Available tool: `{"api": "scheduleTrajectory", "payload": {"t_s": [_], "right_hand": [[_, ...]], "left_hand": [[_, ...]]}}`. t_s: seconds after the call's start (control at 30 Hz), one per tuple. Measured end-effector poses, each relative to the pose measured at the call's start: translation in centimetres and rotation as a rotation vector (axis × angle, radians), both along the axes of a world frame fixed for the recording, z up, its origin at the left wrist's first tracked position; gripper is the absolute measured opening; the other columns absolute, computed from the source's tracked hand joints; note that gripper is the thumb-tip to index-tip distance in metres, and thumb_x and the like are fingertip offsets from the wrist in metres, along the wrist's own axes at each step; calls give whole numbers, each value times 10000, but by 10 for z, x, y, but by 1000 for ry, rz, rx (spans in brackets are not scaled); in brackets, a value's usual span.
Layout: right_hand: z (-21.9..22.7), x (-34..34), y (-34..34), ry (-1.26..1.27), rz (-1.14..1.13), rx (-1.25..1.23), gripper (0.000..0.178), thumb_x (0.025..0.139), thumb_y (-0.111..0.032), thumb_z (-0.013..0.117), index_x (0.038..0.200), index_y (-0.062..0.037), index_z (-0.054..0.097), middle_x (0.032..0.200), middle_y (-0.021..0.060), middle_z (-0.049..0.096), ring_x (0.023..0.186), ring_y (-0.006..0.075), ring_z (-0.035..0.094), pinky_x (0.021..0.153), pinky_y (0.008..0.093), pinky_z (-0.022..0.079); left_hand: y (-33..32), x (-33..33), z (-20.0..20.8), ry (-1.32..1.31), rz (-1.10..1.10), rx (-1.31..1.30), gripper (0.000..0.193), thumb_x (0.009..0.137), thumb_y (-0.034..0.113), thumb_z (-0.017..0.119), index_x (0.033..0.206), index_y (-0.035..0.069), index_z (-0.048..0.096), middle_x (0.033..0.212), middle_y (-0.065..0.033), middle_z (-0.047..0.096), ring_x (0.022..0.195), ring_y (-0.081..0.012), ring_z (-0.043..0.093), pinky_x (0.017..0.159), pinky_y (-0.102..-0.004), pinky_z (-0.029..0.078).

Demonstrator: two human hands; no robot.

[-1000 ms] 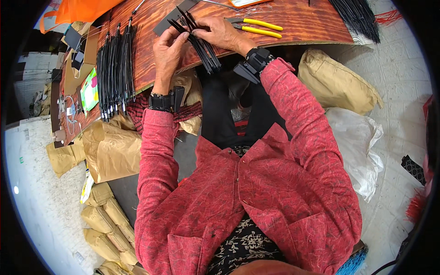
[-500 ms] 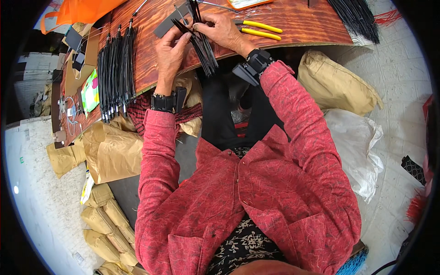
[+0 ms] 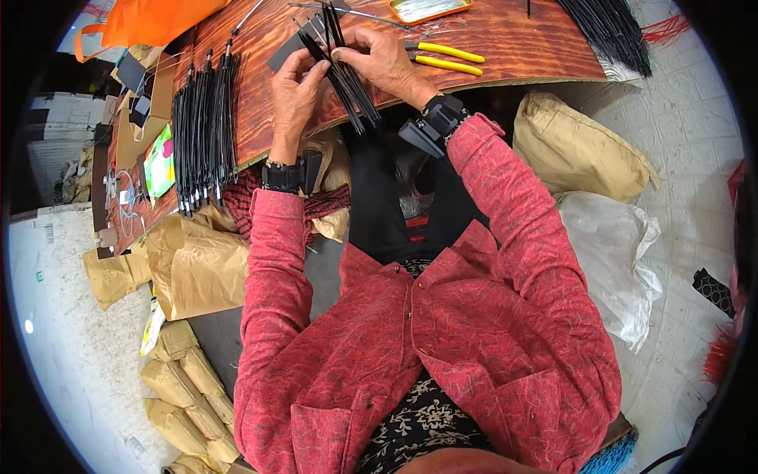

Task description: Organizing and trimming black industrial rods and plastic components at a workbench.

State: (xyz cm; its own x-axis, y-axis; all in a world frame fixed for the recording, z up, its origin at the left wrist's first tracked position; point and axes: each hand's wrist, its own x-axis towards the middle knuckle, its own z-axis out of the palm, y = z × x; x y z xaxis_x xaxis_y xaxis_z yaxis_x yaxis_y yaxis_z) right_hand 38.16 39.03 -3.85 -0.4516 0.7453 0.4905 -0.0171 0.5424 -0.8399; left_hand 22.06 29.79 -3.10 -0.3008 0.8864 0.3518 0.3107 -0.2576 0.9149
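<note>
My left hand (image 3: 295, 96) and my right hand (image 3: 388, 66) meet over the front edge of the wooden table (image 3: 529, 47). Between them they grip a bundle of thin black cables (image 3: 353, 100), thumbs and fingers pinched near its upper part. The bundle slants, its lower ends hanging past the table edge above my lap. It splays apart at the top. Beneath the hands lies a flat dark grey piece (image 3: 285, 52). Pliers with yellow handles (image 3: 448, 65) rest just right of my right hand. Fingertips partly hide where the cables are held.
Several bundled black cables with metal ends (image 3: 207, 126) lie at left, overhanging the edge. More black strands (image 3: 612, 31) are at far right. An orange-rimmed tray (image 3: 467, 6) holds fine pale pieces. Tan sacks (image 3: 580, 146) and a white plastic bag (image 3: 608, 261) sit on the floor.
My view has shifted slightly, so more of the orange-rimmed tray shows. Both hands keep hold of the black cables, whose lower ends have spread a little.
</note>
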Motion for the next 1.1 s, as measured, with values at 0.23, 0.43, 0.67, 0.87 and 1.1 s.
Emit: {"api": "scheduleTrajectory", "payload": {"t_s": [0.23, 0.43, 0.67, 0.87, 1.1], "right_hand": [[-13, 1, 6, -179, 17, -16, 263, 871, -252, 715, 1007, -26, 717, 860, 105, 730, 780, 195, 698, 721, 299, 536], [-23, 0, 7, -6, 204, -101, 297, 862, -257, 726, 1029, -12, 702, 917, 118, 729, 798, 189, 687, 744, 312, 535], [-15, 1, -5, -106, 153, -37, 299, 861, -243, 734, 1060, -23, 698, 927, 96, 724, 825, 173, 675, 767, 312, 524], [-12, 7, -6, -129, 108, -46, 305, 850, -278, 724, 1070, -66, 711, 929, 119, 729, 854, 250, 701, 768, 349, 529], [1, 26, -8, -335, 73, 115, 296, 863, -272, 698, 1041, -35, 707, 861, 139, 713, 751, 267, 667, 732, 341, 520]], "left_hand": [[-3, 1, 2, -96, -94, 24, 223, 926, 37, 668, 1145, -1, 666, 975, -10, 680, 879, -68, 613, 757, -213, 503], [-4, 4, 0, -135, -66, 78, 190, 931, 37, 661, 1118, 4, 663, 940, 9, 658, 841, -64, 596, 734, -213, 492], [-4, -14, -9, -73, -76, 40, 184, 917, 23, 673, 1099, 8, 656, 929, 14, 648, 839, -66, 595, 735, -209, 490], [-3, -8, 2, -71, -113, -34, 204, 902, -4, 675, 1104, 14, 649, 961, 4, 661, 862, -74, 608, 779, -225, 507], [-9, -20, 7, -124, -81, 28, 272, 904, -19, 657, 1173, 26, 649, 1003, -10, 677, 906, -86, 624, 817, -231, 513]]}}
